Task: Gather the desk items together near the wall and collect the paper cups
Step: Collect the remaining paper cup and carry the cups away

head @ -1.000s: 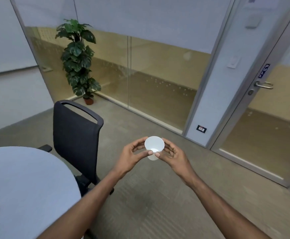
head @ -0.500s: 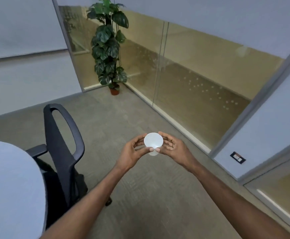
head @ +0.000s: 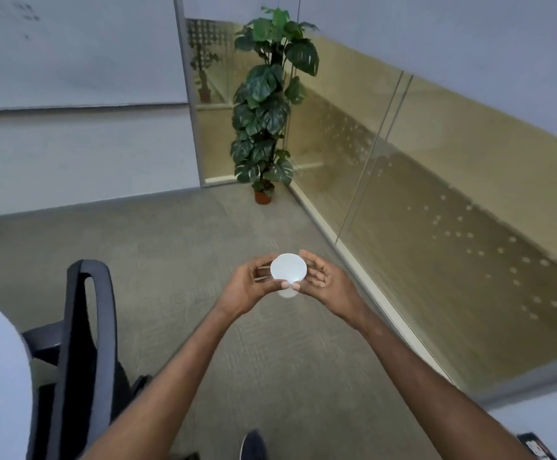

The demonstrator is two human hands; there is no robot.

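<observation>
Gripping upright white paper cup (head: 288,268), left hand (head: 247,290) and right hand (head: 329,287) curled round it

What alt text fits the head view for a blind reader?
A person's left hand and right hand hold a white paper cup above grey carpet. A black chair stands left, a potted plant in the far corner.

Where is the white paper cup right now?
In the head view the paper cup is near centre, held above the carpet between the left hand and right hand, right of the black chair.
</observation>
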